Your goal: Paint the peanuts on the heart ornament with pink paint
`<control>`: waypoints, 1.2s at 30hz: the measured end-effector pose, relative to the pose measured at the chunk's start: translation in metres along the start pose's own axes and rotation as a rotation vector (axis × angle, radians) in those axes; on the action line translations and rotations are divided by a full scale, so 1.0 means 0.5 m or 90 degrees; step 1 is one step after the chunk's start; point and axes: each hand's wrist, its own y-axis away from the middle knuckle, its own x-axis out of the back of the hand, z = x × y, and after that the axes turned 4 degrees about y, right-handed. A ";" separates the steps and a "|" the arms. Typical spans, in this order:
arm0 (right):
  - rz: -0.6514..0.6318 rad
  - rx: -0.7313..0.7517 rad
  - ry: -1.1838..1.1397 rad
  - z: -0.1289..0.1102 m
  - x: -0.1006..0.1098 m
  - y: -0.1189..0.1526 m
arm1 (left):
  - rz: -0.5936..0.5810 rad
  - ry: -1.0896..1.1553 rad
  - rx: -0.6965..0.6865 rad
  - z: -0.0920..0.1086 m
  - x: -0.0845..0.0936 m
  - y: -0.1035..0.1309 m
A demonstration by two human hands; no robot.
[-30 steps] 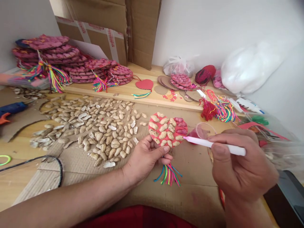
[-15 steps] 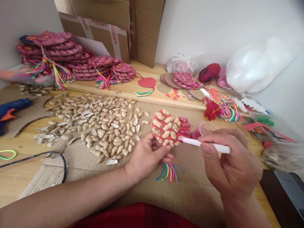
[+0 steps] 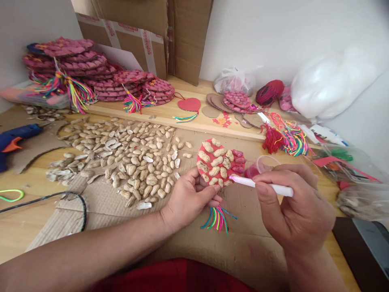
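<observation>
Left hand (image 3: 188,198) pinches red heart-shaped card (image 3: 210,164); right hand (image 3: 294,207) holds white pink-tipped pen (image 3: 244,181).
Likely light, stiff; tan peanuts (image 3: 217,161) above the grip seem fragile: best held by the edge.

- At 6 o'clock you wear red cloth (image 3: 161,278), brighter toward 7, with a darker, maroon area just below centre.
- Your left forearm (image 3: 100,253), toward 8 o'clock, is bare as far as it shows.
- Toward 4, your right wrist (image 3: 313,267) is bare too.
- Your left hand (image 3: 191,198) and right hand (image 3: 298,209) are bare.
</observation>
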 end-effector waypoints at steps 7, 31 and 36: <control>-0.005 -0.013 -0.009 -0.002 0.003 -0.001 | -0.004 -0.001 -0.005 0.000 0.000 -0.001; 0.015 0.030 -0.014 0.005 -0.003 -0.002 | -0.018 -0.007 -0.004 0.000 0.002 -0.003; 0.038 -0.003 -0.019 0.002 -0.001 -0.003 | -0.018 -0.011 0.000 -0.003 0.007 -0.003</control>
